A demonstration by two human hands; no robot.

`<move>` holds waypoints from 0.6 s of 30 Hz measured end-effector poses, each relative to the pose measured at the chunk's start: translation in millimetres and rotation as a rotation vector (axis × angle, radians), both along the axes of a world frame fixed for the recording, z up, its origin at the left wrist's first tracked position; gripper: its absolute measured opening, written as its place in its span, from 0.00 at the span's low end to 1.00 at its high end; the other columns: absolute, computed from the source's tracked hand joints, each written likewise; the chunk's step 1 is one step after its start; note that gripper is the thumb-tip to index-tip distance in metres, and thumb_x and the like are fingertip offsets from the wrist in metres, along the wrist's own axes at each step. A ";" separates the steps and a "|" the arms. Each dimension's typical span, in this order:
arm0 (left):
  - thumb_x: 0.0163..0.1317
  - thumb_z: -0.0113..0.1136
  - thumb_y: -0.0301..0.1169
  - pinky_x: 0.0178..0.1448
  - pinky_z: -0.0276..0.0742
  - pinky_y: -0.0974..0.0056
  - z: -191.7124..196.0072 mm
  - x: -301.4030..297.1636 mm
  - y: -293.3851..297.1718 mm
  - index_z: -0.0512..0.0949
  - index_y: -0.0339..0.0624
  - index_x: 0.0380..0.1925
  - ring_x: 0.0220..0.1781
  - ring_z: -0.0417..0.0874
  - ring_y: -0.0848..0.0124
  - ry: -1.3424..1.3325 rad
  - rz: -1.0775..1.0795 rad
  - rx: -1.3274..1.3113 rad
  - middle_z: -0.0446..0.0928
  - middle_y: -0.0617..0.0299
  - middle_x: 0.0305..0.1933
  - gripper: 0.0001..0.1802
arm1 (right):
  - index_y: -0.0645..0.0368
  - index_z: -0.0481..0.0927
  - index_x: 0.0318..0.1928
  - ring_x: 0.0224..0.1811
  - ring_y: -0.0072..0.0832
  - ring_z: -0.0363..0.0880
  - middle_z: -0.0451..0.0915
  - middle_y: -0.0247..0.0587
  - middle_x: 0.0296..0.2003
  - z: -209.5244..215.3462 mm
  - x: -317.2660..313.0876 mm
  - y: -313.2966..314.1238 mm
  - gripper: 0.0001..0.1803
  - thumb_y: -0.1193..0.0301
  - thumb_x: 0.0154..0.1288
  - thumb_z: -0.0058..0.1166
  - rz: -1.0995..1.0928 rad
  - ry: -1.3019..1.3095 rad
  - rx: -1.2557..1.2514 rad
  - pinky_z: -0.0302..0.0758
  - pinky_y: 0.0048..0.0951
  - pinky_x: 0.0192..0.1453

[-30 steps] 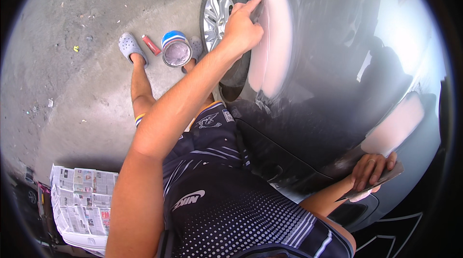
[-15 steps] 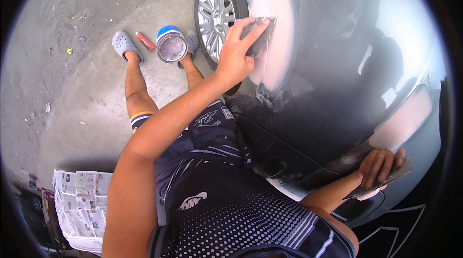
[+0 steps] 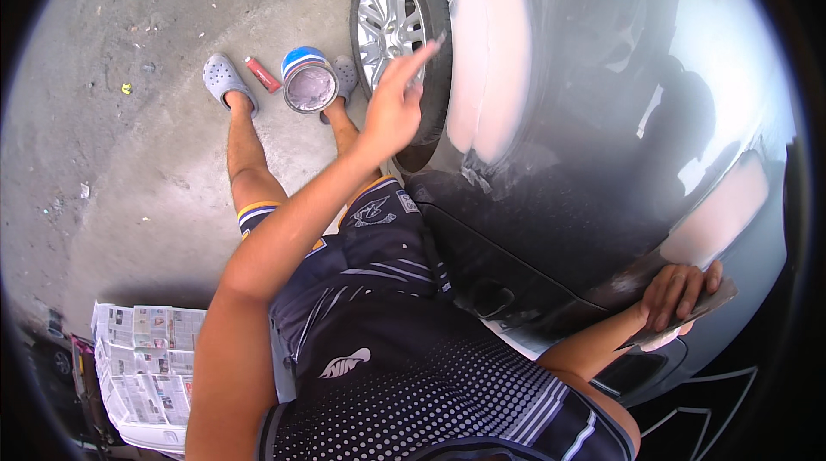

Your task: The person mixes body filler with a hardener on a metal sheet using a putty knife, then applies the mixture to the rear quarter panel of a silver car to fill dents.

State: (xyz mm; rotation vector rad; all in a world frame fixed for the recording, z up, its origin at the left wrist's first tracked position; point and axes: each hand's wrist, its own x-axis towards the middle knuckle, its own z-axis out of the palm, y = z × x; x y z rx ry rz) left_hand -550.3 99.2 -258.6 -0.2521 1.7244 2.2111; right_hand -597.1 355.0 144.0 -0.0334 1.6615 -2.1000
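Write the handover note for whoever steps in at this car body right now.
Left hand: raised off the panel near the wheel, pinching a thin spreader blade.
Right hand: holding a flat grey mixing board against the lower body.
Open round filler tin and red tube stand on the concrete between the feet.
Done: pale filler patch spread beside the wheel arch; a second patch above the right hand.
Left: cannot tell.

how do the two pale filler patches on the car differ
The patch by the wheel is a tall, broad oval that fills much of the panel beside the tyre; the patch by the right hand is a narrower slanted strip. The left hand is raised in front of the first, off its surface; the right hand rests just below the second. Both are matt and pinkish white against the glossy dark bodywork.
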 end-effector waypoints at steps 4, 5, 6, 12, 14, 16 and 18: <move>0.68 0.49 0.15 0.75 0.66 0.62 7.7 -61.9 -5.0 0.69 0.41 0.74 0.71 0.76 0.61 -0.371 -0.012 0.138 0.76 0.49 0.70 0.33 | 0.63 0.65 0.61 0.30 0.45 0.91 0.88 0.55 0.37 -2.7 3.1 -9.2 0.24 0.75 0.72 0.62 -0.087 0.011 0.023 0.87 0.35 0.23; 0.68 0.48 0.15 0.74 0.66 0.62 16.3 -73.1 -7.4 0.69 0.41 0.74 0.71 0.76 0.62 -0.389 -0.023 0.171 0.76 0.48 0.70 0.33 | 0.63 0.65 0.60 0.30 0.45 0.91 0.88 0.55 0.37 -3.0 3.3 -10.8 0.23 0.75 0.72 0.62 -0.092 0.012 0.028 0.87 0.34 0.23; 0.69 0.48 0.16 0.74 0.66 0.63 20.9 -79.1 -6.9 0.68 0.40 0.74 0.71 0.76 0.63 -0.407 -0.034 0.203 0.76 0.48 0.70 0.32 | 0.63 0.65 0.60 0.29 0.45 0.91 0.88 0.55 0.37 -2.7 3.6 -12.1 0.23 0.75 0.73 0.62 -0.097 0.012 0.034 0.87 0.34 0.23; 0.61 0.44 0.12 0.76 0.67 0.58 6.5 -86.0 10.0 0.70 0.40 0.73 0.73 0.73 0.53 -0.385 -0.046 0.144 0.71 0.44 0.68 0.37 | 0.63 0.65 0.60 0.29 0.45 0.91 0.88 0.54 0.36 -2.9 -1.8 -9.9 0.24 0.76 0.71 0.63 -0.037 0.012 0.018 0.87 0.36 0.23; 0.65 0.47 0.13 0.74 0.68 0.60 3.8 -85.4 15.3 0.69 0.42 0.74 0.70 0.75 0.57 -0.329 -0.053 0.070 0.74 0.48 0.69 0.35 | 0.63 0.65 0.60 0.30 0.46 0.91 0.88 0.55 0.36 -2.9 -1.7 -9.3 0.25 0.76 0.70 0.64 -0.040 0.004 0.010 0.88 0.36 0.23; 0.64 0.49 0.14 0.72 0.70 0.60 3.8 -83.9 19.9 0.69 0.43 0.74 0.68 0.76 0.57 -0.296 -0.056 0.011 0.74 0.49 0.68 0.36 | 0.64 0.65 0.61 0.30 0.47 0.91 0.88 0.56 0.37 -1.7 0.4 -7.3 0.26 0.76 0.69 0.65 -0.063 -0.010 -0.005 0.88 0.36 0.23; 0.61 0.50 0.14 0.72 0.71 0.58 11.6 -80.3 22.3 0.70 0.42 0.73 0.68 0.75 0.53 -0.283 -0.062 -0.030 0.72 0.48 0.64 0.37 | 0.64 0.64 0.61 0.31 0.48 0.91 0.88 0.57 0.38 -1.6 0.2 -4.3 0.27 0.76 0.69 0.65 -0.034 -0.011 -0.014 0.88 0.38 0.25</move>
